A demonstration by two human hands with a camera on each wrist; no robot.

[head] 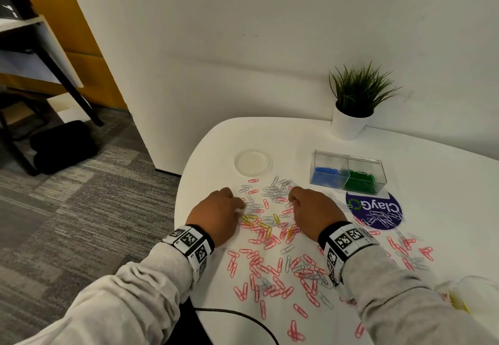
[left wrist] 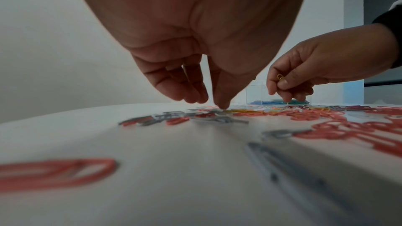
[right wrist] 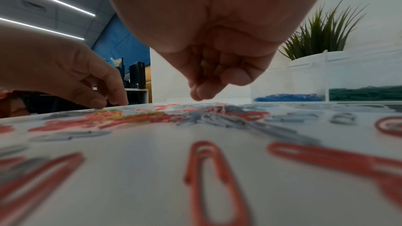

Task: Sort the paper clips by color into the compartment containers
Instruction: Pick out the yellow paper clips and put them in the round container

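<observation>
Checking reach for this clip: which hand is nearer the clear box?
Right. The right hand sits just left of the box; the left hand is farther left across the clips.

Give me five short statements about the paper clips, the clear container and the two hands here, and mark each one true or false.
1. The clear plastic two-compartment container holds blue paper clips in one half and green paper clips in the other. True.
2. The right hand pinches a small yellow paper clip. True.
3. No red paper clips remain on the white table. False: many lie scattered there, mixed with silver paper clips.
4. The left hand is lifted high above the table. False: its fingertips reach down into the clips.
5. The round clear dish is full of yellow clips. False: it looks empty.
</observation>
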